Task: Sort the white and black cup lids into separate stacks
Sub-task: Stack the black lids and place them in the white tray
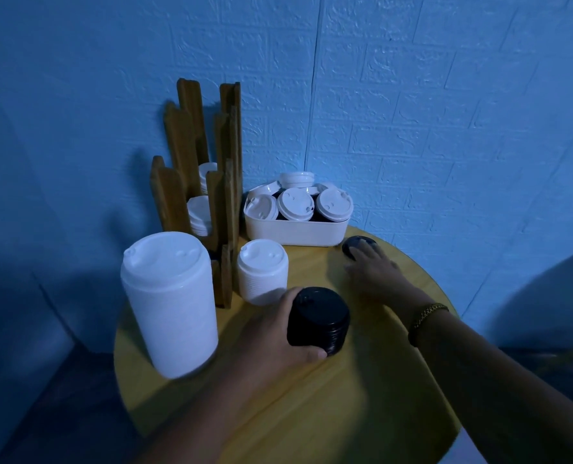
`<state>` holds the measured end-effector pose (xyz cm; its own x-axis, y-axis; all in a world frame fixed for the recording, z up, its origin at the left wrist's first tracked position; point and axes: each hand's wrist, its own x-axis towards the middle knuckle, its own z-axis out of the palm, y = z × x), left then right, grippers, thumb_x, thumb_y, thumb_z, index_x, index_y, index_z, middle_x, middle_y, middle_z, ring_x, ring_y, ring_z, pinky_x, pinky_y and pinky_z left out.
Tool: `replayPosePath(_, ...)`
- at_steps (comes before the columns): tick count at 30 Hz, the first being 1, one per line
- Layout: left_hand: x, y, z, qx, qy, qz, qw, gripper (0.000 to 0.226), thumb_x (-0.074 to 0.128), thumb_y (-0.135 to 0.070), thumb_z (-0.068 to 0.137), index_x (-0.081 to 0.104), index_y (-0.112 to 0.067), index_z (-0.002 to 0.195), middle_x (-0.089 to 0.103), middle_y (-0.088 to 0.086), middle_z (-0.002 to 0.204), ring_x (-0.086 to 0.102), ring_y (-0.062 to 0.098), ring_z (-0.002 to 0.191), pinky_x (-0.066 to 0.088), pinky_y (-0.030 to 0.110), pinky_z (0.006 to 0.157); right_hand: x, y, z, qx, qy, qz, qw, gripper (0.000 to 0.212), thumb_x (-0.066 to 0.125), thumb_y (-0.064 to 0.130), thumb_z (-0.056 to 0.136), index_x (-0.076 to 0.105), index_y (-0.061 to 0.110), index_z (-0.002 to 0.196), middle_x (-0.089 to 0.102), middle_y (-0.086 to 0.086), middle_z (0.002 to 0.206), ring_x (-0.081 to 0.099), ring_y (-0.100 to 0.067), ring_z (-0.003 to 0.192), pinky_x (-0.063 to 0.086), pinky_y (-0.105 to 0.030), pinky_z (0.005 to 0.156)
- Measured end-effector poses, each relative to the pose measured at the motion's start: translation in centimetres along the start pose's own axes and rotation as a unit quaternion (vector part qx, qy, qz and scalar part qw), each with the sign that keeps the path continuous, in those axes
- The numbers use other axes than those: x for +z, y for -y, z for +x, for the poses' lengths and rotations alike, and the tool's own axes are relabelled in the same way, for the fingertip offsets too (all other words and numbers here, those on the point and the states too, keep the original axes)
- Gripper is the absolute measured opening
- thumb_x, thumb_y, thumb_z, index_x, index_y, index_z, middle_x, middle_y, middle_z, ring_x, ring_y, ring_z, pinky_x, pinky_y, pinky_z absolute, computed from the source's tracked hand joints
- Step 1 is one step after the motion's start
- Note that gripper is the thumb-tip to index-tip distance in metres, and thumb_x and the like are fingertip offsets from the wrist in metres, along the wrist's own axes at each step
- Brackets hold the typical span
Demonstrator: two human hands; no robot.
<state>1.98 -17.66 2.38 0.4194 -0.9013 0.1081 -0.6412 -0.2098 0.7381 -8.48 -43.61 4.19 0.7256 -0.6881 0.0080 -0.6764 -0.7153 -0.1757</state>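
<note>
A: Left hand, in front of the white tub: fingers and thumb clamped round the black stack, which stands on the table.

B: And the right hand?

A: At the tub's right front corner, laid over one loose black lid. It is blurred, so I cannot tell whether it pinches or only touches.

B: Risk?

A: Probably toppling: a lid landing off-centre on the black stack, or the left forearm brushing the tall white stack, front-left of the tub.

B: Count?

A: One black stack, one loose black lid and two white stacks, the short white stack just before the tub's left end. The tub's heaped lids are uncountable.
</note>
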Motion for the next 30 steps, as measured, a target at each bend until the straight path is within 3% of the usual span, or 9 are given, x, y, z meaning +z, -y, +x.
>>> replayPosePath(3, 0.0, 0.2, 0.2, -0.009, 0.003, -0.002, 1.000, 0.101, 0.085, -0.052, 0.074, 0.021, -0.048, 0.152, 0.040, -0.020, 0.153, 0.039, 0.007, 0.140, 0.043, 0.036, 0.112, 0.4, -0.7, 0.2, 0.012, 0.003, 0.016, 1.000, 0.057, 0.030, 0.047, 0.105, 0.025, 0.020, 0.155, 0.020, -0.004, 0.164, 0.013, -0.026, 0.151, 0.021, -0.055, 0.117)
replayPosePath(7, -0.1, 0.3, 0.3, -0.012, 0.008, -0.001, 1.000, 0.104, 0.085, -0.055, 0.072, 0.020, -0.048, 0.153, 0.040, -0.019, 0.154, 0.040, 0.009, 0.140, 0.043, 0.043, 0.113, 0.5, 0.0, -2.1, -0.019, -0.077, 0.012, 0.997, 0.058, 0.046, 0.059, 0.097, 0.045, 0.027, 0.145, 0.042, -0.004, 0.143, 0.035, -0.026, 0.133, 0.033, -0.045, 0.110)
replayPosePath(11, -0.2, 0.2, 0.3, -0.012, 0.012, -0.009, 1.000, 0.104, 0.086, -0.055, 0.070, 0.021, -0.049, 0.151, 0.042, -0.018, 0.152, 0.042, 0.009, 0.138, 0.045, 0.044, 0.111, 0.5, 0.2, -4.4, -0.010, -0.081, 0.102, 0.991, 0.046, 0.065, 0.056, 0.087, 0.060, 0.025, 0.121, 0.040, -0.005, 0.141, 0.034, -0.026, 0.131, 0.036, -0.038, 0.106)
replayPosePath(14, -0.1, 0.1, 0.1, -0.014, 0.012, -0.013, 1.000, 0.103, 0.087, -0.054, 0.070, 0.022, -0.049, 0.150, 0.043, -0.019, 0.151, 0.042, 0.009, 0.138, 0.045, 0.043, 0.111, 0.3, 0.0, -5.3, -0.003, -0.071, 0.138, 0.988, 0.031, 0.071, 0.047, 0.085, 0.055, 0.028, 0.103, 0.048, -0.002, 0.134, 0.049, -0.019, 0.111, 0.046, -0.030, 0.089)
replayPosePath(16, -0.1, 0.1, -0.1, -0.015, 0.010, -0.012, 1.000, 0.105, 0.086, -0.055, 0.070, 0.021, -0.048, 0.152, 0.042, -0.019, 0.152, 0.041, 0.009, 0.139, 0.043, 0.043, 0.112, -0.1, -0.2, -5.9, 0.003, -0.068, 0.180, 0.981, 0.036, 0.074, 0.043, 0.084, 0.052, 0.030, 0.108, 0.048, 0.002, 0.128, 0.052, -0.014, 0.104, 0.047, -0.027, 0.083)
replayPosePath(21, -0.1, -0.2, -0.1, -0.018, 0.006, -0.018, 1.000, 0.102, 0.087, -0.052, 0.071, 0.024, -0.048, 0.151, 0.043, -0.019, 0.151, 0.042, 0.010, 0.139, 0.043, 0.042, 0.112, -1.1, -0.7, -7.5, -0.006, 0.019, 0.278, 0.960, 0.079, 0.078, 0.032, 0.083, 0.035, 0.023, 0.149, 0.030, -0.002, 0.147, 0.039, -0.019, 0.130, 0.039, -0.032, 0.109)
replayPosePath(23, -0.2, -0.3, -0.2, -0.015, 0.003, -0.012, 1.000, 0.100, 0.088, -0.051, 0.071, 0.025, -0.049, 0.149, 0.045, -0.020, 0.149, 0.042, 0.009, 0.138, 0.044, 0.041, 0.111, -0.8, -0.7, -8.0, -0.013, 0.054, 0.234, 0.971, 0.082, 0.077, 0.037, 0.084, 0.032, 0.023, 0.151, 0.027, -0.003, 0.150, 0.035, -0.021, 0.134, 0.037, -0.034, 0.111)
replayPosePath(26, -0.2, -0.3, -0.2, -0.016, 0.007, -0.017, 1.000, 0.100, 0.087, -0.053, 0.070, 0.024, -0.052, 0.147, 0.045, -0.023, 0.145, 0.043, 0.008, 0.137, 0.043, 0.038, 0.111, -0.3, -0.3, -8.4, -0.021, 0.047, 0.178, 0.983, 0.077, 0.075, 0.048, 0.082, 0.037, 0.028, 0.146, 0.039, -0.001, 0.145, 0.040, -0.019, 0.128, 0.040, -0.035, 0.107)
replayPosePath(30, -0.2, -0.1, -0.2, -0.022, 0.007, -0.014, 1.000, 0.104, 0.087, -0.056, 0.069, 0.022, -0.049, 0.151, 0.043, -0.018, 0.152, 0.041, 0.010, 0.140, 0.044, 0.041, 0.112, -2.1, 0.8, -9.5, -0.016, -0.035, 0.337, 0.941, 0.074, 0.075, 0.034, 0.086, 0.035, 0.028, 0.148, 0.045, 0.003, 0.138, 0.049, -0.015, 0.119, 0.044, -0.030, 0.099)
